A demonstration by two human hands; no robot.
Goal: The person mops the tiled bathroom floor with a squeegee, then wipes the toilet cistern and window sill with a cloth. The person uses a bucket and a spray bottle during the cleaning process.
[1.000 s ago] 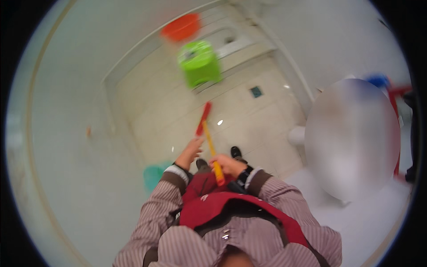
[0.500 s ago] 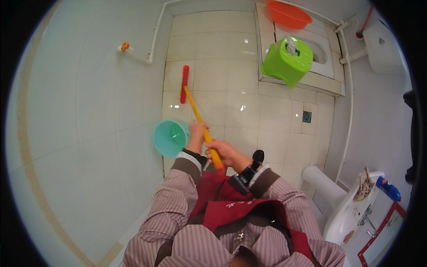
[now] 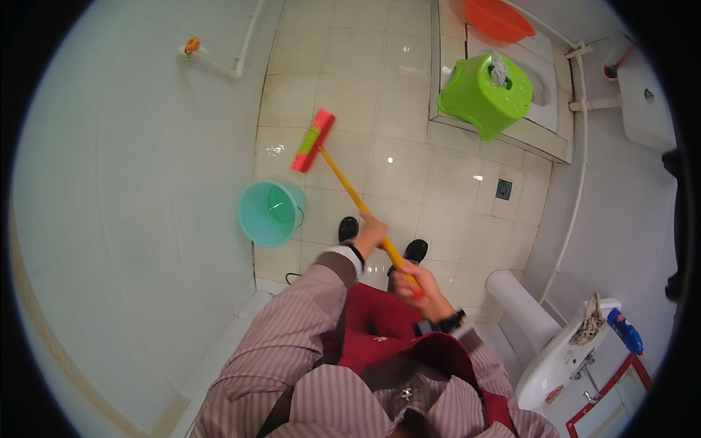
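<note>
Both of my hands hold the yellow pole of a long-handled floor brush [image 3: 343, 179]. My left hand [image 3: 372, 232] is closed around the middle of the pole. Nearer my body, my right hand [image 3: 426, 292] grips it close to its red-tipped end. The brush head [image 3: 314, 141], red and pink with a yellow-green band, is tilted and slightly blurred; whether it touches the tiles I cannot tell. Just left of the pole stands a turquoise bucket [image 3: 252, 212] with some liquid at the bottom and a wire handle.
A green plastic stool [image 3: 475, 95] with a cloth on top stands by the raised squat toilet, near an orange basin [image 3: 500, 20]. A floor drain [image 3: 504, 190] lies to the right. At lower right, a sink [image 3: 537, 383] holds a rag [image 3: 588, 325] beside a blue bottle [image 3: 625, 332].
The brush head has turned, showing its yellow-green band, and swung slightly right. Both hands have moved right, the right one also closer to my body. My view has shifted a little.
</note>
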